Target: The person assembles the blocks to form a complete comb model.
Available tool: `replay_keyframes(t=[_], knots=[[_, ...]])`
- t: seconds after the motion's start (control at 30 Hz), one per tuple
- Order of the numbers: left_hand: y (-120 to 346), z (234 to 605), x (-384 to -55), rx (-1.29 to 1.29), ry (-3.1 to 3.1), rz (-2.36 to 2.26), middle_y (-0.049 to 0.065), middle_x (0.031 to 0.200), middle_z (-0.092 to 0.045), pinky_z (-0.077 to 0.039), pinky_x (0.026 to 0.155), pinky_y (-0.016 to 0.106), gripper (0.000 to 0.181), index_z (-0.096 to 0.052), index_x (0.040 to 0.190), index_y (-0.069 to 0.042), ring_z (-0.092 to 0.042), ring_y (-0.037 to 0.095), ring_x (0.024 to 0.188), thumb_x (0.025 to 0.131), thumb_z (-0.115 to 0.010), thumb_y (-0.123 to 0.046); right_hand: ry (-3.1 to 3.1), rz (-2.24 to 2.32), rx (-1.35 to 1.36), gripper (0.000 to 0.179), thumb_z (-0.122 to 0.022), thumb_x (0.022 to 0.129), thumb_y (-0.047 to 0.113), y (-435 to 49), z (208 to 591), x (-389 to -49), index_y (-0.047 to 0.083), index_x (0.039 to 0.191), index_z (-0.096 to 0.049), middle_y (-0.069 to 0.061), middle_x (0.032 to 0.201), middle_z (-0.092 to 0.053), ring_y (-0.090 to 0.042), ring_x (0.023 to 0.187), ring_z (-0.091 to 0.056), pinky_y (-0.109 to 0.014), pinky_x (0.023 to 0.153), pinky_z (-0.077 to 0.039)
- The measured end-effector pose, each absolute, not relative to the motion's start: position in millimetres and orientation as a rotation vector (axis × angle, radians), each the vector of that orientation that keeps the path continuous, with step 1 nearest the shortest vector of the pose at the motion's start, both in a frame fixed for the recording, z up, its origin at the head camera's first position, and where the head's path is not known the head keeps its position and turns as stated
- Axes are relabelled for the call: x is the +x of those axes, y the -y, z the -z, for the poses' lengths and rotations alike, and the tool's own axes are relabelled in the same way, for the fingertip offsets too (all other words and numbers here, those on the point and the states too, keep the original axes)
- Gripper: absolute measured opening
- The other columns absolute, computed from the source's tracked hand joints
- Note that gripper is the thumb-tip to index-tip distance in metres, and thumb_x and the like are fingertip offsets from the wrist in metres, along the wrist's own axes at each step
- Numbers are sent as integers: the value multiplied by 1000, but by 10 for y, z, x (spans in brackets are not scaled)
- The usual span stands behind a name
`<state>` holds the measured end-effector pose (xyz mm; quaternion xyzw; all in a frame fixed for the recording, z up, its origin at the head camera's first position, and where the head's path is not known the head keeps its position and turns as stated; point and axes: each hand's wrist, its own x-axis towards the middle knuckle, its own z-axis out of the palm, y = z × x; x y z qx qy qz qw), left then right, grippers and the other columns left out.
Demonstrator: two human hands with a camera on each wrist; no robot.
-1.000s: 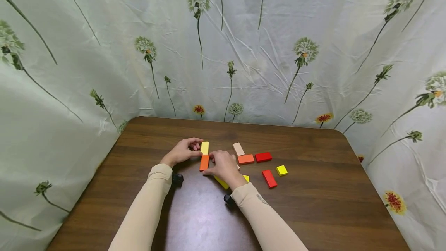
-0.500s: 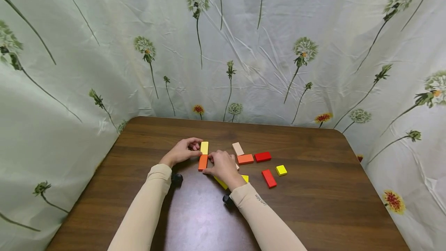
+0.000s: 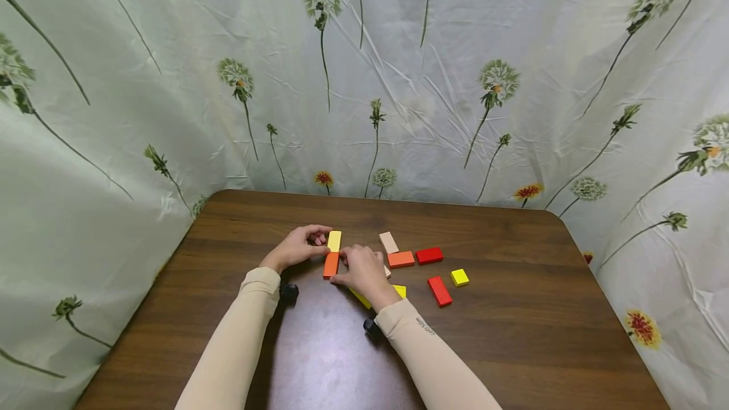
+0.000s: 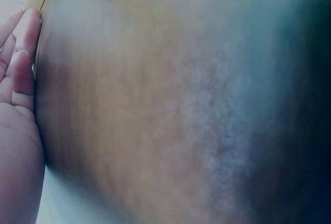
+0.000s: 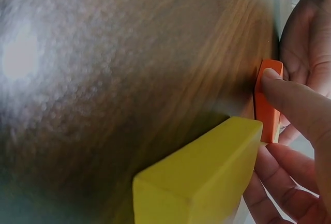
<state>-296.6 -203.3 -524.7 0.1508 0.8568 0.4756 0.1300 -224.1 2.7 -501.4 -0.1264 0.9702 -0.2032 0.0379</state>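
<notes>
- Two hands work end to end: the fingers of the left hand point(image 3: 299, 245) curl about the pale yellow block point(image 3: 334, 241), thumb by its near corner, forefinger by its far one.
- Between the thumb and fingers of the right hand point(image 3: 367, 271) is the orange block point(image 3: 331, 266), pinched lengthwise, its far end against the pale yellow block.
- The orange block leans slightly off line; best to brace with the left fingers and nudge it gently with the right.
- Press low, so both blocks lie flat on the counter point(image 3: 319, 359).
- Mind the yellow block point(image 5: 201, 172) just beside the right thumb's base; a dropped wrist could shift it.
</notes>
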Motion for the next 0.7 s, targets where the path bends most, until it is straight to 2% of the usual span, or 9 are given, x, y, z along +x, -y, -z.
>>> replay_keyframes(t=[0.2, 0.43, 0.7], knots=[[2039, 5248, -2966, 442, -2491, -1380, 7, 105, -65, -47, 85, 26, 54, -66, 143, -2, -57, 19, 97, 93, -83, -11, -2973, 628, -396, 60, -94, 81, 48, -18, 5018, -2244, 16, 129, -76, 0, 98, -68, -22, 95, -64, -44, 85, -42], [2040, 5259, -2984, 466, -2496, -1368, 7, 105, -65, -47, 84, 26, 53, -66, 143, -1, -57, 18, 97, 93, -82, -12, -2950, 634, -444, 72, -92, 84, 47, -40, 5024, -2260, 17, 145, -69, -2, 108, -71, -23, 100, -64, -45, 87, -43], [2047, 5276, -2985, 469, -2495, -1370, 7, 105, -64, -47, 84, 25, 53, -66, 143, -1, -57, 18, 98, 93, -82, -11, -2949, 608, -515, 71, -92, 85, 47, -55, 5019, -2270, 19, 146, -69, -2, 108, -71, -20, 99, -65, -44, 86, -50]])
